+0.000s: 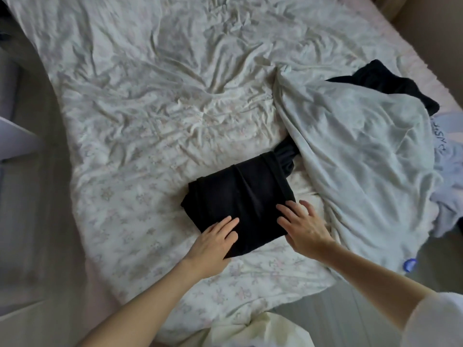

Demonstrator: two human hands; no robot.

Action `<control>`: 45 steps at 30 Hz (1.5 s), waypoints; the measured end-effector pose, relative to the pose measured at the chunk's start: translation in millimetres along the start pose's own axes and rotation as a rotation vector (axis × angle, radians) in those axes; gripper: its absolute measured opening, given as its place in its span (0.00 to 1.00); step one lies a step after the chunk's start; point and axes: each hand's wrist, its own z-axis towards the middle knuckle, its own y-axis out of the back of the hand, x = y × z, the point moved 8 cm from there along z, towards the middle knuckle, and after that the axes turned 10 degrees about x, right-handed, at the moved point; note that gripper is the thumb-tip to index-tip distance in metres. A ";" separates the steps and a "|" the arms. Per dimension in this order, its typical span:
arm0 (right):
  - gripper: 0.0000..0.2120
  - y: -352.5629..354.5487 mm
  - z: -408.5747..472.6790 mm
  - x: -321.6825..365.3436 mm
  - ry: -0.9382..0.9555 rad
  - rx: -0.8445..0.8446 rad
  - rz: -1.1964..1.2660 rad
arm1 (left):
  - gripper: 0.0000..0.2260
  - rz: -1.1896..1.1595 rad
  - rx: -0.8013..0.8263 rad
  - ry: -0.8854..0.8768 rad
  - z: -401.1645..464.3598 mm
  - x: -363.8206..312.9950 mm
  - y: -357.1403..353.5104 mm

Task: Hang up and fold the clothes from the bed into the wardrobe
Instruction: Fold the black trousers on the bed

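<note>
The left hand (213,242) lies flat on the near left corner of the folded black garment (238,196), fingers straight and together, pressing rather than gripping. The right hand (304,227) rests at the garment's near right edge with fingers spread and relaxed, some on the cloth and some past it on the sheet; it has hold of nothing.

The garment sits as a compact dark rectangle on the bed (150,108), toward the near side. An unfolded tail of the same black cloth runs out from its far right corner and slips under the pale blanket (350,146).

The step in hand looks like smoothing the fold before lifting it. To do it well, I would tuck that loose tail in first, then slide both palms under opposite edges so the bundle keeps its shape on the way to the wardrobe.

Beyond the blanket from the garment lies another dark piece of clothing (390,81), and to the right of the blanket a light printed garment (448,156). The flowered sheet is much creased; floor shows left of the bed.
</note>
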 end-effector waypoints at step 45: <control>0.04 6.5 99.3 -74.3 -0.588 -0.388 1.150 | 0.11 -1.005 -0.418 0.906 25.3 152.6 18.1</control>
